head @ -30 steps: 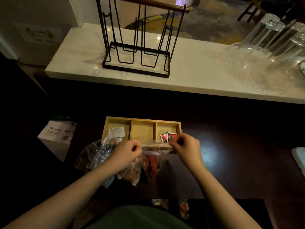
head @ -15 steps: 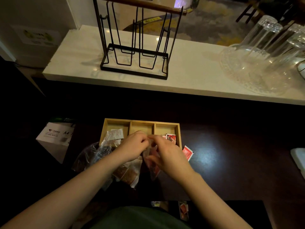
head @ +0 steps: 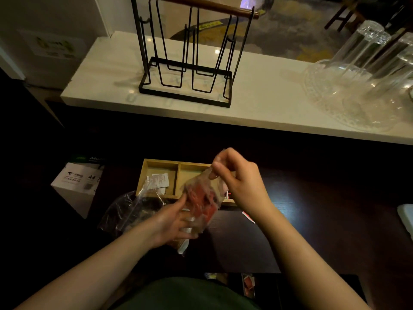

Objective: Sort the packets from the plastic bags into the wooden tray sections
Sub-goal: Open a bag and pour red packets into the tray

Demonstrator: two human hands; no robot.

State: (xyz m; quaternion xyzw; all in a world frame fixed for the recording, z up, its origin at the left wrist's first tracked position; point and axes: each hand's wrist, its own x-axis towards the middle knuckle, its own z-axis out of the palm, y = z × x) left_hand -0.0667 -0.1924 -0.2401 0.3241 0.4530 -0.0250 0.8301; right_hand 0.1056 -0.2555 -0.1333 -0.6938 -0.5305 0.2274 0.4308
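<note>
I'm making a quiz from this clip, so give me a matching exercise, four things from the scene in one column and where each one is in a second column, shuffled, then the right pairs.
Things
1. bag of red packets
2. white packets
3. wire rack
4. white box

Places
A. on the pale counter at the back
B. in the left section of the wooden tray
C. held up between the left hand and the right hand
D. to the left of the tray

Pairs: 1-C, 2-B, 3-A, 4-D
</note>
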